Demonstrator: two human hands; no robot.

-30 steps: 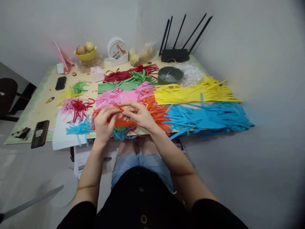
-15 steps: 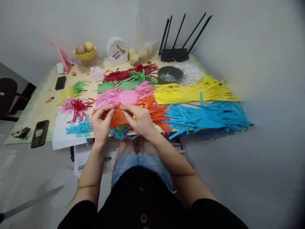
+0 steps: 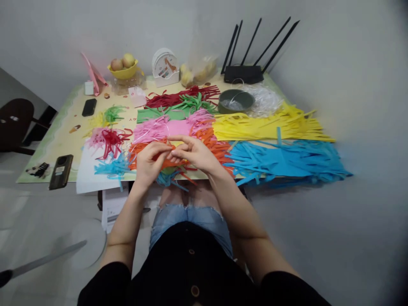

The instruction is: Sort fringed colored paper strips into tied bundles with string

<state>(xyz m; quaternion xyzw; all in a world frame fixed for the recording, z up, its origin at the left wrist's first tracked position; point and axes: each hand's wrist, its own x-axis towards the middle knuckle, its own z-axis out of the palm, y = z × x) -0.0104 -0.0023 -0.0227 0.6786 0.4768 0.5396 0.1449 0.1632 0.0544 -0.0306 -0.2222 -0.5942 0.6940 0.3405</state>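
Close together above fringed orange paper [image 3: 140,148], my left hand [image 3: 151,161] and my right hand [image 3: 194,155] meet at the fingertips. My left thumb and index finger are pinched. On my right hand the index finger is stretched out, while the thumb and other fingers press together. What lies between the fingertips is too small to make out. A thin white string [image 3: 154,120] loops beside my left hand over fringed pink paper [image 3: 178,127]. Below the hands, a bunch of blue and other coloured paper strips [image 3: 167,177] hangs at the table edge.
Fringed blue paper [image 3: 287,159], yellow paper [image 3: 270,127], green paper [image 3: 159,115] and red paper [image 3: 178,97] cover the table's right and middle. Small paper tassels [image 3: 111,142] lie left, near a phone [image 3: 60,172]. Behind stand a dark bowl [image 3: 236,101] and a router [image 3: 244,74].
My right index finger has stretched out from its pinch. Both hands have shifted slightly right and down in view, while the table scene has also shifted right.
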